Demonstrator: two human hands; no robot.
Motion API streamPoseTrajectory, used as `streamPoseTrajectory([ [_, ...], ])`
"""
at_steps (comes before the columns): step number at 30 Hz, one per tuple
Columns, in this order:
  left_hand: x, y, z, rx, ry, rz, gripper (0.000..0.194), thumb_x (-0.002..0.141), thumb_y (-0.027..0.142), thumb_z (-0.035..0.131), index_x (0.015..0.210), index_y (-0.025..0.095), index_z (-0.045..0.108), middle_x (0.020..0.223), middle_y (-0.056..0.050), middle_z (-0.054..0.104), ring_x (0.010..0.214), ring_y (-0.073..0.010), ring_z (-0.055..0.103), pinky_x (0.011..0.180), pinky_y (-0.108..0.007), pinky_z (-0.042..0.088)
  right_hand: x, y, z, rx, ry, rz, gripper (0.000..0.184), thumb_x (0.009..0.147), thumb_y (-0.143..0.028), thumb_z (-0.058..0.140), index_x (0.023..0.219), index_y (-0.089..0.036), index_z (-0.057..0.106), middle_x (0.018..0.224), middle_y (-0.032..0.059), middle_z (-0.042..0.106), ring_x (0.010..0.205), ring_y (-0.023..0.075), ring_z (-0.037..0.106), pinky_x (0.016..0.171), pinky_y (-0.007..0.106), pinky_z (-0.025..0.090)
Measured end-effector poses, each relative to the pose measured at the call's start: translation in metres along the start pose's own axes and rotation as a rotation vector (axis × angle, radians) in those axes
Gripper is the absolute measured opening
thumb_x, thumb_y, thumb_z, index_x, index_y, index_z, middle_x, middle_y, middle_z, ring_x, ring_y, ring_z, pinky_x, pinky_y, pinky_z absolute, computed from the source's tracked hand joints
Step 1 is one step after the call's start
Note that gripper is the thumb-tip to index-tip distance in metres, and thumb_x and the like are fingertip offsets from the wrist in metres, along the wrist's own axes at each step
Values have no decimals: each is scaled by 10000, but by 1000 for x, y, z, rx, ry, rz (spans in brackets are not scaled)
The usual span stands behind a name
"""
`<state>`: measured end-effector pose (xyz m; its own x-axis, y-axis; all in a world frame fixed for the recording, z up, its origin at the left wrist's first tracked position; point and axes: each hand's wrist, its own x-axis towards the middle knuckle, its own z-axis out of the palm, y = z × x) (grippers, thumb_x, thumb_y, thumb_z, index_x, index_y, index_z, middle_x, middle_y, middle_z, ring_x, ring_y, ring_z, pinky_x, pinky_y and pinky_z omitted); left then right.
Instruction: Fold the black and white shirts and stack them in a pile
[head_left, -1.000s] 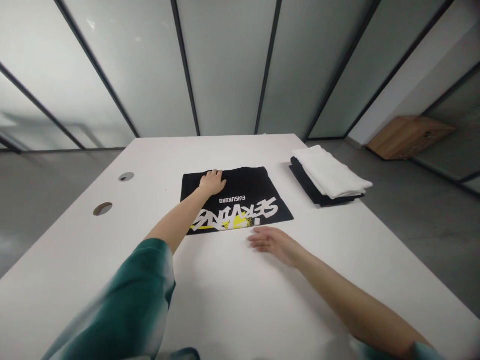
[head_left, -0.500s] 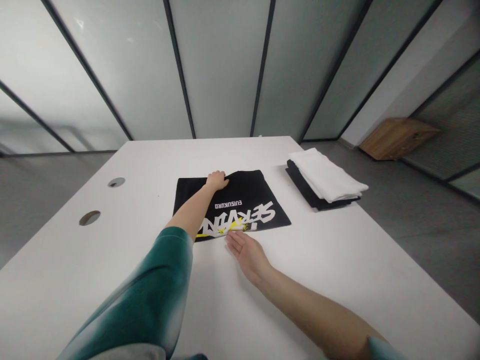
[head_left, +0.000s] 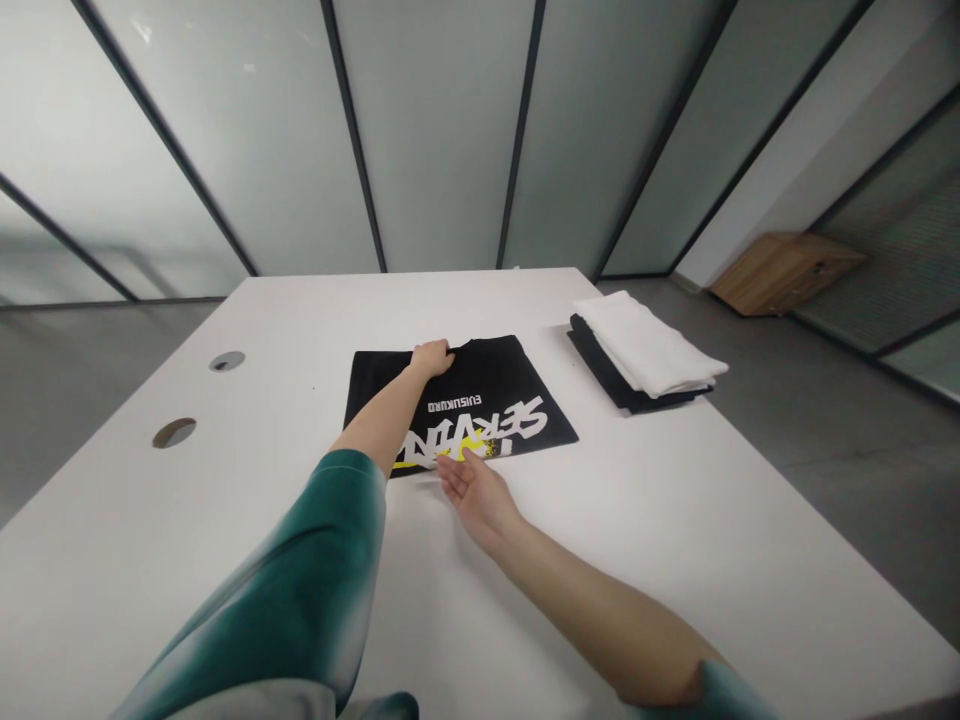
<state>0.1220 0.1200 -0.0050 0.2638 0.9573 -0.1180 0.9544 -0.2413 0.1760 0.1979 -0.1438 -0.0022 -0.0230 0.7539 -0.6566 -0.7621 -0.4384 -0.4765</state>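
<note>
A folded black T-shirt (head_left: 487,370) lies on the white table, its white and yellow lettering upside down from where I look. At its far edge, my left hand (head_left: 433,358) is closed on the cloth, with the fingertips partly hidden. My right hand (head_left: 476,495) is at the near edge, palm turned up and to the left. Its thumb stands apart from the fingers, which are loosely extended and touch or nearly touch the hem by the lettering. That near edge looks slightly raised beside the fingers.
To the right, a folded white cloth (head_left: 645,345) lies on folded black cloth (head_left: 600,370) near the edge of the white table (head_left: 300,310). Two round holes pierce the tabletop at left. Behind stand frosted glass panels (head_left: 442,130), and a wooden box-like piece (head_left: 784,272) is on the floor.
My right hand has shifted slightly left along the near edge, and its thumb has lifted away from the fingers. My left hand stays at the far edge. The view has shifted a little.
</note>
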Motion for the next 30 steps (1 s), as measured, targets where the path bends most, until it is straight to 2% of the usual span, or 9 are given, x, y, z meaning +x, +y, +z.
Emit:
streamPoseTrajectory([
  [4,-1,0,2,-22,19,7,386,933,366,471,1241,179,609,1290,-159,648,1215,-311,581,1023,-448,426,7,3,7,-53,69,24,209,905,-290,625,730,-182,587,636,18,650,513,101,543,538,224,426],
  [7,0,-1,4,-57,50,17,385,929,356,474,1228,160,616,1341,-182,606,1271,-330,530,1039,-456,407,8,4,7,-79,101,-27,203,880,-251,624,703,-207,536,515,-40,541,437,88,435,465,214,344],
  [10,4,-5,3,-156,73,-4,371,914,339,496,1212,156,621,1334,-183,610,1279,-324,519,1045,-442,398,4,2,-1,-150,57,-131,234,795,-279,690,678,-221,496,504,-64,502,427,83,379,447,223,296],
  [13,10,-14,-5,-243,47,-32,318,880,306,540,1124,141,660,1191,-177,687,1172,-307,600,985,-398,443,1,-10,-14,-231,22,-238,220,725,-326,720,685,-218,533,560,-53,533,479,93,420,475,238,327],
  [17,4,-34,-18,-364,-19,-56,172,821,260,596,855,132,705,877,-141,739,912,-284,690,794,-349,514,-2,-41,-31,-325,32,-423,154,679,-340,714,738,-220,638,759,17,671,722,174,593,608,280,448],
  [20,-16,-51,-24,-704,-10,-121,193,778,247,643,935,154,701,820,-86,729,811,-240,693,698,-323,525,-5,-71,-39,-408,-37,-577,108,667,-324,692,701,-229,654,810,52,711,864,241,635,742,336,501],
  [24,-45,-69,-35,-1305,19,-130,444,712,193,688,1154,192,653,835,-37,714,815,-184,684,756,-305,539,1,-110,-40,-447,-35,-686,136,663,-339,679,682,-211,636,717,56,690,759,241,651,670,346,512],
  [27,-51,-72,-51,-1402,61,-79,342,707,193,692,1049,181,685,766,-21,669,780,-171,664,759,-304,539,20,-141,-29,-486,16,-775,123,674,-318,641,664,-204,596,651,33,645,650,196,621,590,308,487],
  [30,-40,-67,-79,-1368,179,-57,239,713,197,689,948,156,678,746,-23,633,749,-172,642,728,-312,531,46,-179,-5,-503,66,-875,79,649,-233,605,608,-204,544,567,-8,560,558,147,547,528,265,447],
])
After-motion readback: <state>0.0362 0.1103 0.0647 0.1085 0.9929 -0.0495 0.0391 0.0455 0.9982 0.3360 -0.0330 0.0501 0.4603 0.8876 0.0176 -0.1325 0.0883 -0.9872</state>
